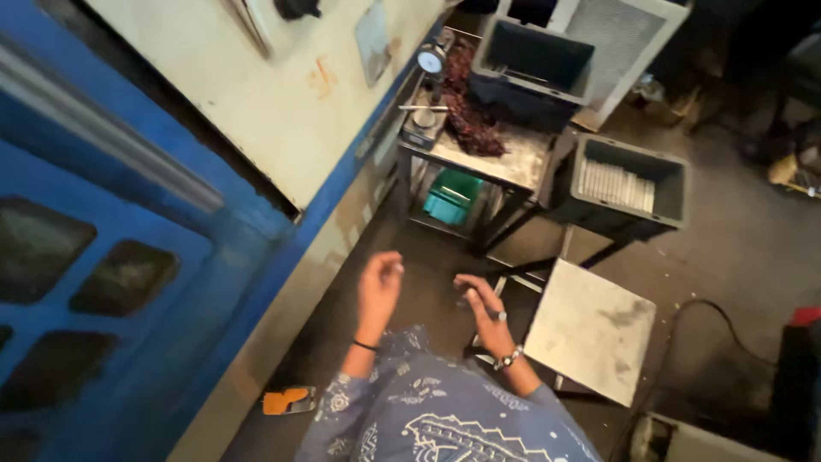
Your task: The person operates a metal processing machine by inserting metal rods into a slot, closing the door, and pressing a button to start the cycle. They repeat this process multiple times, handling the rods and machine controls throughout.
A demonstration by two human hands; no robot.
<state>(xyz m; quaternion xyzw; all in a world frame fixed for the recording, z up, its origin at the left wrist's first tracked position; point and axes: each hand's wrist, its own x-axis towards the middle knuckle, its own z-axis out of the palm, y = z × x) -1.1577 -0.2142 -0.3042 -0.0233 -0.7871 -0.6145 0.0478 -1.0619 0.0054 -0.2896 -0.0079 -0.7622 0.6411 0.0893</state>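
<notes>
Dusty concrete floor (735, 248) lay open between blue machine (128, 257) and square metal stool (590, 329). Left hand (379, 282) hung loosely curled, empty; right hand (481, 301) pinched a small pale cylinder (466, 295) beside the stool's edge.

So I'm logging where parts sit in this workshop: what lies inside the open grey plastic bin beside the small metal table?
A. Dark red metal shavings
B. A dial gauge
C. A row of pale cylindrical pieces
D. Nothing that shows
C: the grey plastic bin holds a row of pale cylindrical pieces along its floor, while the dark red shavings and dial gauge sit on the small metal table.
</notes>
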